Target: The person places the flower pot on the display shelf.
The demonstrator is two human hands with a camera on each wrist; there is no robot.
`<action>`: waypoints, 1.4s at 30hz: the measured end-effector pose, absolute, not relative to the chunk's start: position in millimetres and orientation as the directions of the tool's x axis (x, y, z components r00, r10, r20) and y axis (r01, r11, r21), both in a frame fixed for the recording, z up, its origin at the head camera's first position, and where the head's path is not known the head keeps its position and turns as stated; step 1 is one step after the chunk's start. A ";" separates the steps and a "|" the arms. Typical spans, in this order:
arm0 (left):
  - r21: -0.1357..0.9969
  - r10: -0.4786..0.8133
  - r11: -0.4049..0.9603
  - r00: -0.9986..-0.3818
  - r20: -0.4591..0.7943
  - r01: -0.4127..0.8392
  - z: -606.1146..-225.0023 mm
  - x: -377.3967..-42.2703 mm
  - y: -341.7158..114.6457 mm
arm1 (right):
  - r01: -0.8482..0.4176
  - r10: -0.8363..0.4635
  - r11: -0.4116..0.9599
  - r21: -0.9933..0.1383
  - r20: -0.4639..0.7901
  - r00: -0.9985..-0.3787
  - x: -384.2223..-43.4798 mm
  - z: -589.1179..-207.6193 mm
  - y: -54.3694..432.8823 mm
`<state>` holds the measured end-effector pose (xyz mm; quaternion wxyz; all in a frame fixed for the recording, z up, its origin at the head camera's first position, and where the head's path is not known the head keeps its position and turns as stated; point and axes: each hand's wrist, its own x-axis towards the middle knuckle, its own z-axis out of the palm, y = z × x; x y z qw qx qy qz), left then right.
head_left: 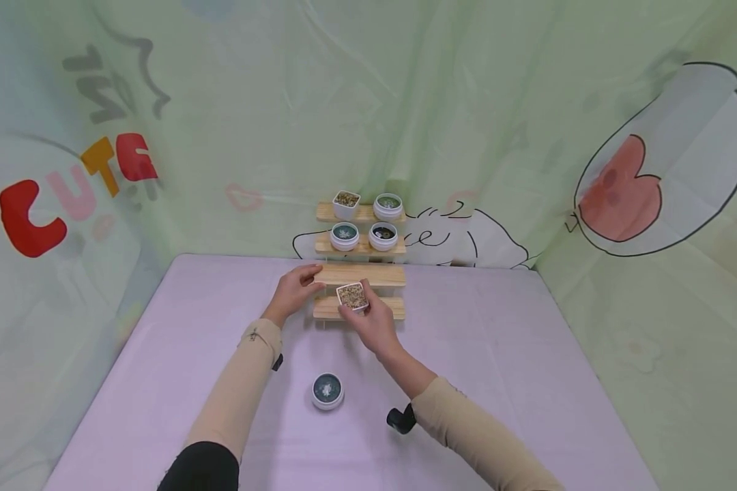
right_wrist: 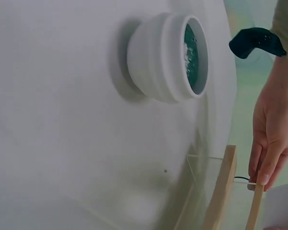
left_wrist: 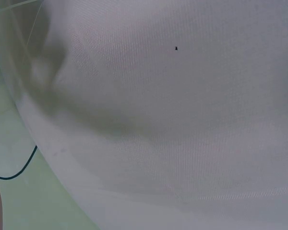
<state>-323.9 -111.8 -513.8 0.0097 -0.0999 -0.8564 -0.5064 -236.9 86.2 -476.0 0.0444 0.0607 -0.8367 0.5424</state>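
My right hand [head_left: 377, 326] holds a small square white pot [head_left: 352, 296] filled with speckled tan granules, thumb on one side and fingers on the other. This pot overlaps the two lower boards of a stepped wooden shelf in the head view. At the left end of the second board from the bottom [head_left: 368, 275], my left hand [head_left: 291, 293] pinches the wood between thumb and fingers. The right wrist view shows that left hand [right_wrist: 273, 127] at the board's tip, beside part of the white pot [right_wrist: 282, 203]. Only a sliver of skin shows in the left wrist view.
A round white pot [head_left: 327, 392] with a dark green top stands on the pale table [head_left: 479, 341], between the forearms. The upper boards carry a square granule-filled pot [head_left: 347, 203] and several round pots, one dark-topped [head_left: 383, 236]. Printed curtains hang behind and beside the table.
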 end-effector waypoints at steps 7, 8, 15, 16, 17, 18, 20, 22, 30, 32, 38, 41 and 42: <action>0.860 0.165 0.472 -0.978 0.128 0.192 -513.4 -323.9 -112.0 | -0.098 -0.011 0.467 -0.879 0.104 -0.994 -252.7 -468.4 82.1; 0.860 0.166 0.471 -0.977 0.131 0.195 -513.5 -324.0 -112.2 | -0.087 -0.010 0.470 -0.878 0.094 -0.996 -255.0 -467.6 81.4; 0.857 0.171 0.474 -0.976 0.135 0.201 -513.5 -324.4 -112.5 | -0.065 -0.009 0.458 -0.886 0.069 -0.998 -267.4 -465.1 75.6; 0.858 0.170 0.474 -0.977 0.133 0.199 -513.4 -324.5 -112.4 | -0.064 -0.008 0.458 -0.887 0.068 -0.998 -268.7 -464.8 75.1; 0.858 0.170 0.473 -0.977 0.132 0.199 -513.4 -324.6 -112.3 | -0.062 -0.005 0.458 -0.887 0.068 -0.998 -270.3 -464.9 74.4; 0.858 0.171 0.472 -0.976 0.134 0.200 -513.3 -324.7 -112.2 | -0.060 -0.003 0.461 -0.885 0.067 -0.998 -271.8 -464.9 73.9; 0.855 0.175 0.473 -0.974 0.142 0.210 -513.4 -324.8 -112.3 | -0.057 0.003 0.466 -0.883 0.066 -0.998 -274.5 -464.7 72.8; 0.854 0.176 0.474 -0.973 0.149 0.216 -513.6 -324.9 -112.4 | -0.048 0.007 0.476 -0.878 0.058 -0.998 -276.6 -464.2 71.9; 0.849 0.181 0.485 -0.974 0.135 0.208 -515.5 -325.9 -113.2 | 0.012 0.024 0.483 -0.875 -0.001 -1.000 -285.3 -461.7 68.2; 0.848 0.184 0.488 -0.974 0.132 0.207 -515.7 -326.0 -113.0 | 0.023 0.028 0.488 -0.873 -0.010 -1.000 -287.4 -461.5 67.5; 0.845 0.180 0.497 -0.976 0.123 0.198 -515.1 -324.9 -112.7 | 0.034 0.038 0.497 -0.867 -0.018 -0.999 -291.6 -462.0 64.9; 0.845 0.177 0.497 -0.977 0.123 0.196 -514.7 -324.4 -113.1 | 0.027 0.045 0.496 -0.868 -0.006 -0.999 -294.2 -463.2 63.1; 0.846 0.177 0.495 -0.976 0.125 0.198 -514.6 -324.4 -113.1 | 0.025 0.048 0.496 -0.868 -0.001 -0.999 -295.2 -464.0 62.5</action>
